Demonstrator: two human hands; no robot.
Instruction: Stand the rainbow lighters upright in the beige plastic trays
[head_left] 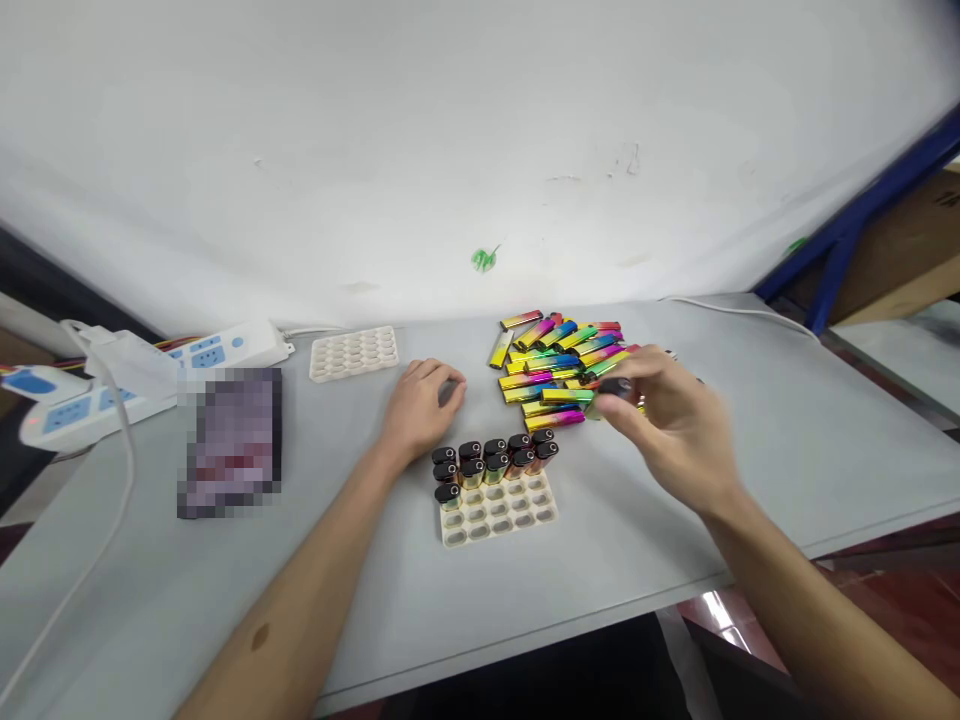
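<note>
My right hand (pixel 679 430), slightly blurred, pinches a small black-ended rainbow tube (pixel 615 386) over the right side of a pile of shiny rainbow tubes (pixel 555 365). My left hand (pixel 421 405) lies on the table left of the pile, fingers curled toward the thumb. A dark patch shows between its thumb and fingers; whether that is an object or shadow is unclear. Just below it stands a cream tray (pixel 500 510) with oval holes. Upright black-capped tubes (pixel 495 465) fill its two back rows, and one more stands at the left of the third row.
A second cream tray (pixel 354 354) lies near the wall at back left. To its left are a white power strip (pixel 217 350) with plugs and a white cable (pixel 124 440). A pixelated dark item (pixel 232 440) rests on the table. A blue metal frame (pixel 847 230) stands at right.
</note>
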